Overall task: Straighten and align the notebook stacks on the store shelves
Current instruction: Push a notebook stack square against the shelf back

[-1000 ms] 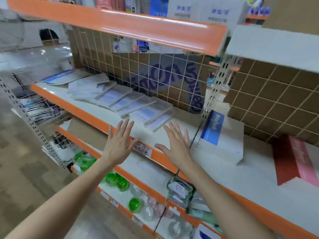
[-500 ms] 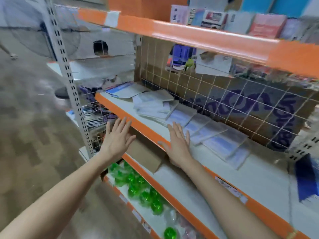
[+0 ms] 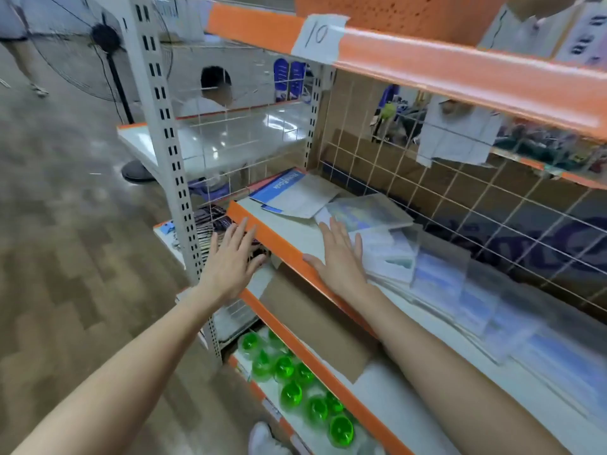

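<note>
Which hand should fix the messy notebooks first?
Probably the right hand: it reaches over the shelf, fingers open, right beside the messy notebooks. The left hand hangs outside the shelf's end, farther away.

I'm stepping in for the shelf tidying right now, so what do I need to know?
Left hand: open, holding nothing, out in front of the orange shelf edge.
Right hand: open, flat over the shelf, fingers at the nearest clear-wrapped notebooks; contact unclear.
Notebooks: a skewed blue-and-white pile at the shelf's far left end, then wrapped packs fanned and overlapping toward the right.
Done: nothing looks squared up yet.
Left: gather each pile, square its edges, line the stacks up along the shelf.
</note>
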Demonstrator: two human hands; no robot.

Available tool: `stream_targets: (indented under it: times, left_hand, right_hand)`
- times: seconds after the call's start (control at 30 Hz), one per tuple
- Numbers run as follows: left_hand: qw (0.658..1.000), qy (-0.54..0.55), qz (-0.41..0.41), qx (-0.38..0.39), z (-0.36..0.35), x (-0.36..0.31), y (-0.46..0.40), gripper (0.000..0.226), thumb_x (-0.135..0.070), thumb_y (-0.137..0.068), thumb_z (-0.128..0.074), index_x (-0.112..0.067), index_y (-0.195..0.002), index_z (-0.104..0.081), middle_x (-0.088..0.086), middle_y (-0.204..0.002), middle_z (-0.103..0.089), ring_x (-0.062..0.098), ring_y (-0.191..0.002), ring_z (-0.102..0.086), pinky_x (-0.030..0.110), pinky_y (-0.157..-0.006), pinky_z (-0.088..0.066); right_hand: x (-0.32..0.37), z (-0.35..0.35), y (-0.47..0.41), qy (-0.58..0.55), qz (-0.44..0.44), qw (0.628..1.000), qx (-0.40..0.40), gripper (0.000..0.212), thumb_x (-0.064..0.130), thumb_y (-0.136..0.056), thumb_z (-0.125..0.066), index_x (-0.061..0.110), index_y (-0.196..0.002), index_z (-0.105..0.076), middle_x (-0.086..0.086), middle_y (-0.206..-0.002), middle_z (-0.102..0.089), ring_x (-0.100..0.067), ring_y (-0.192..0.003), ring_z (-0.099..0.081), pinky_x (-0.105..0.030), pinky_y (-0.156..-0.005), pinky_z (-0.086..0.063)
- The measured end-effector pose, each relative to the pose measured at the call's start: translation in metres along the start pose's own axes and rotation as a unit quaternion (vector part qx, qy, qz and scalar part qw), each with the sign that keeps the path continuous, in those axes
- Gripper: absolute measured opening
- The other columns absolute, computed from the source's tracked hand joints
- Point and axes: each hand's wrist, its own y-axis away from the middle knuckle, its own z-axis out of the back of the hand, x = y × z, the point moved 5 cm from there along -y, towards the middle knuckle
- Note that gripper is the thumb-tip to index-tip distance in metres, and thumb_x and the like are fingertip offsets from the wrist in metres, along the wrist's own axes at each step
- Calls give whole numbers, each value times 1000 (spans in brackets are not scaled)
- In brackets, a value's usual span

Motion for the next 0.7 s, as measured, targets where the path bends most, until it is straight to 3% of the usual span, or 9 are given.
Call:
stream_targets:
  times: [0.23,0.37,0.53,0.7]
  left_hand:
    - [998,29,-50,13,-18,37,-90,65,-47,-99,-27,-20,-151,-1,1,-158,8,19,-146,4,43,-117,1]
    - [996,18,-80,36,-22,51,-144,66,-48,-99,-28,-19,-151,0,3,-159,5,19,-146,2,39,-116,4]
    - [986,17,-152,63,-31,55,-187,77,-54,-95,-34,-14,-151,0,3,-159,0,19,-146,0,37,-116,5]
    - [970,33,-193,143,-50,56,-206,82,-59,-93,-36,-15,-151,3,2,-158,7,17,-146,5,37,-115,8]
  right_hand:
    - [14,-28,-117,3,-24,1000,3,76,51,-94,-44,13,-151,-11,-7,-160,-3,-20,-147,3,-45,-115,2]
    - [20,-44,-166,25,-18,998,51,87,57,-91,-46,13,-152,-4,-8,-160,4,-20,-147,7,-45,-115,3]
    - [19,-62,-193,39,-28,990,130,105,66,-83,-51,12,-151,6,-12,-158,17,-23,-145,16,-47,-114,10]
    - [15,-75,-192,84,-53,980,172,96,67,-87,-41,12,-152,3,-11,-159,8,-23,-147,7,-47,-117,3]
